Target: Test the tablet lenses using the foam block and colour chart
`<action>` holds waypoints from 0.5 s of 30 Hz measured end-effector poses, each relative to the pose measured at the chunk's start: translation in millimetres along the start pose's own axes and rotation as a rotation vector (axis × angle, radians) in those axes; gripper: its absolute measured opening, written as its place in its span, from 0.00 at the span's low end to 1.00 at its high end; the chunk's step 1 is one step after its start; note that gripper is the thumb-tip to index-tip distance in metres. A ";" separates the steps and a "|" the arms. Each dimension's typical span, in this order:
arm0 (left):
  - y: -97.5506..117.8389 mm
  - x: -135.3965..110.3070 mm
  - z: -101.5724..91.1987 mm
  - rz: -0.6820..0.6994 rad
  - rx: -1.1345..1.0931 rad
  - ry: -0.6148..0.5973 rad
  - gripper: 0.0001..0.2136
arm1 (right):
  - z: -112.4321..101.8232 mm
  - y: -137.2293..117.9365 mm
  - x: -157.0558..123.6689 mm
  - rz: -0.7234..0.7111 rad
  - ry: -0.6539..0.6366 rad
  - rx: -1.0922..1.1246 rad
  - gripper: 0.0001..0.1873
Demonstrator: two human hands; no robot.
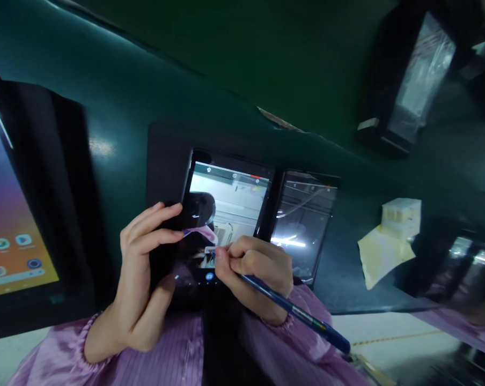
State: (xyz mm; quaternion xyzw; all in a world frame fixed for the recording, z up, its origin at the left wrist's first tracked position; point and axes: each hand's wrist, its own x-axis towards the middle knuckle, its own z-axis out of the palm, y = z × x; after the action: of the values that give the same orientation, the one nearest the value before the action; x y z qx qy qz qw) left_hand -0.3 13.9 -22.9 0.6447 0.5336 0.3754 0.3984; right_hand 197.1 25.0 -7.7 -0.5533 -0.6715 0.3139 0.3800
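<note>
In front of me lies a tablet (242, 187) whose screen shows a camera picture with icons along the top and a blue round button below. My left hand (144, 268) is at its left edge, fingers stretched out and thumb apart, fingertips touching or just beside the frame. My right hand (258, 273) is closed around a dark blue pen (299, 311). The writing end points at the lower screen; my fingers partly hide that tip, so whether it touches cannot be seen. Close by on the right lies a second, darker tablet (307, 214) with reflections on its glass.
At the far left stands another tablet (17, 214) with an orange and purple home screen. Yellow paper notes (387, 246) lie on the dark green table mat (122, 75) to the right. A black device (415, 80) is at the upper right. A person's sleeve (452, 327) shows at the right edge.
</note>
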 end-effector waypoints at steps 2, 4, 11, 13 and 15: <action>2.2 0.0 -0.1 -0.003 -0.012 0.001 0.23 | 0.1 0.7 0.0 -0.008 -0.003 0.010 0.22; 3.7 0.4 -0.7 -0.013 -0.008 -0.003 0.23 | 0.1 1.4 -0.3 0.002 0.004 0.029 0.23; -2.5 1.7 -3.3 0.001 0.010 -0.018 0.21 | 2.3 5.3 -2.7 0.005 0.005 0.077 0.23; -2.8 1.8 -2.8 0.008 -0.002 -0.016 0.21 | 2.6 5.6 -3.1 0.018 0.026 0.096 0.23; -1.3 1.9 -1.7 -0.003 -0.009 -0.008 0.20 | 2.3 5.1 -3.1 0.040 0.028 0.088 0.23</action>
State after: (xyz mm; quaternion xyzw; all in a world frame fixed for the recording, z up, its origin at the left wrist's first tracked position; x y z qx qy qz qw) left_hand -2.1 16.1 -23.3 0.6436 0.5315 0.3743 0.4040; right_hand 198.0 22.9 -13.6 -0.5537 -0.6405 0.3431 0.4068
